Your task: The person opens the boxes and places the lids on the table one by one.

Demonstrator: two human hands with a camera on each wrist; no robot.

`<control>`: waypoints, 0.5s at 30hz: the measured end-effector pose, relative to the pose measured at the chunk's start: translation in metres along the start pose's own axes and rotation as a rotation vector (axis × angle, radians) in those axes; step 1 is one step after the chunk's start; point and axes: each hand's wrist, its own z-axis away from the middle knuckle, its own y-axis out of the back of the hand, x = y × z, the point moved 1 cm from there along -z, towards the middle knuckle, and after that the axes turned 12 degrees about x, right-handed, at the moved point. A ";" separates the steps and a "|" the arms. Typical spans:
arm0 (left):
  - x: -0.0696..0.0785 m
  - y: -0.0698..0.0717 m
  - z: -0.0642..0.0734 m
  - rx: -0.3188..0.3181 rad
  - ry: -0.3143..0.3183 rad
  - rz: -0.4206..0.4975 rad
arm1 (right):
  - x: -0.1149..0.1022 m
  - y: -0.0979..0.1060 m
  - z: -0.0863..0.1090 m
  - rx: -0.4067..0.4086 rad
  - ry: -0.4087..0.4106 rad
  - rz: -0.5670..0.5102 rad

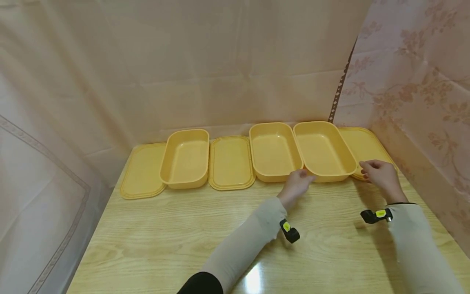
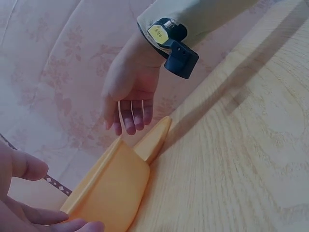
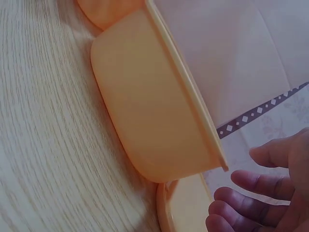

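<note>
The rightmost yellow plastic box (image 1: 324, 153) stands uncovered at the back right of the table. By its front left corner is my left hand (image 1: 295, 185), thumb and fingers apart; whether the fingertips touch the box I cannot tell. Off its front right corner my right hand (image 1: 382, 176) hovers with loosely bent fingers, holding nothing. In the right wrist view a small gap shows between this hand (image 3: 260, 198) and the box's rim (image 3: 193, 99). A yellow lid (image 1: 361, 143) lies partly behind the right hand. Another box (image 1: 276, 151) sits just left, almost touching the rightmost one.
A third yellow box (image 1: 186, 157) stands farther left, between a flat lid (image 1: 143, 171) and another lid (image 1: 232, 163). The row runs along the wooden table's (image 1: 176, 237) back edge, against a beige curtain (image 1: 220, 61). Patterned cloth (image 1: 422, 94) hangs at the right.
</note>
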 end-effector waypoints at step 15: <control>0.008 0.012 0.003 -0.023 -0.019 0.031 | -0.013 -0.002 0.007 0.010 0.000 0.015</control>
